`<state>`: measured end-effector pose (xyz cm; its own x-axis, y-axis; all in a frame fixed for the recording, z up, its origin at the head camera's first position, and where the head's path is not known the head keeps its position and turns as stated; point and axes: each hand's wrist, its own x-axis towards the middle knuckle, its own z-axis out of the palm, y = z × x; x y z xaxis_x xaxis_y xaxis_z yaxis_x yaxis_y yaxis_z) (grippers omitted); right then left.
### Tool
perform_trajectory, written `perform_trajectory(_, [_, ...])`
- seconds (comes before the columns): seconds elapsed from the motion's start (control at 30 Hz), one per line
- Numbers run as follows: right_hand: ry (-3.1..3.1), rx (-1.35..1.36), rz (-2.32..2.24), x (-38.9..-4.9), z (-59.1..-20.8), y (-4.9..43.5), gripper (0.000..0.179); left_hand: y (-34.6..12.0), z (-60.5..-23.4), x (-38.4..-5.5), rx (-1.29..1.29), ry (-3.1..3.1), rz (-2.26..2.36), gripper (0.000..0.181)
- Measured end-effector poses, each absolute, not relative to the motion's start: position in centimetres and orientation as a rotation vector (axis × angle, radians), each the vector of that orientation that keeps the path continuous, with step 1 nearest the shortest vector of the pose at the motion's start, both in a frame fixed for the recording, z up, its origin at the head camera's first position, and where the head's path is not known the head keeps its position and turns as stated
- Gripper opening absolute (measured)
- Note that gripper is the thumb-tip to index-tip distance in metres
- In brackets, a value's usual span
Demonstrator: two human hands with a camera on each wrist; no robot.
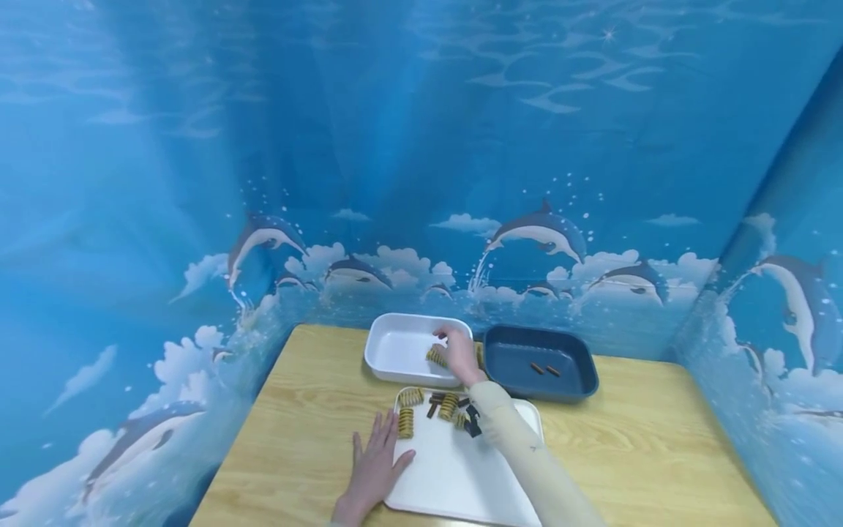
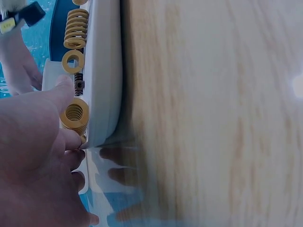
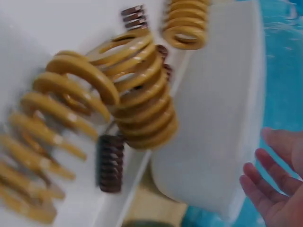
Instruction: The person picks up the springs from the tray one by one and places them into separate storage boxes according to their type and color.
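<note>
The right hand (image 1: 459,357) is hovering over the white bin (image 1: 375,359), fingers parted and empty, near yellow spring coils (image 1: 436,356) lying inside, while the left hand (image 1: 377,465) is resting, fingers spread, against the white tray (image 1: 454,476), where other yellow springs (image 1: 405,423) and brown springs (image 1: 432,410) are lying.

Looks fwd + down from head, wide, over counter (image 1: 639,446).
From L wrist, looks close + sideways along tray (image 2: 105,71) edge; from R, v. close, sharing yellow springs (image 3: 147,116) w/ head.
</note>
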<state>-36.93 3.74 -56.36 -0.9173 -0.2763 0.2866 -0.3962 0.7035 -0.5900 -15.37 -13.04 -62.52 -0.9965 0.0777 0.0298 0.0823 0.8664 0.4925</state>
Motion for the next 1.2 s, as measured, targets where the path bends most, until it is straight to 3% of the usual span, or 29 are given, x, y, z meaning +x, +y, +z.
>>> perform_trajectory(0.4, [-2.520, 0.396, 1.132, -32.1, -53.5, 9.3, 0.015, -13.2, -62.5, -15.4, -0.152, -2.972, -0.814, 0.074])
perform_trajectory(0.7, [-2.474, 0.409, 1.125, -28.7, -55.1, 14.2, 0.018, -12.9, -62.3, -15.6, -0.141, -3.027, -0.780, 0.075])
perform_trajectory(1.2, [-2.596, 0.512, 1.180, -26.7, -58.6, 16.2, 0.021, -12.6, -61.7, -15.5, -0.106, -3.041, -0.815, 0.074])
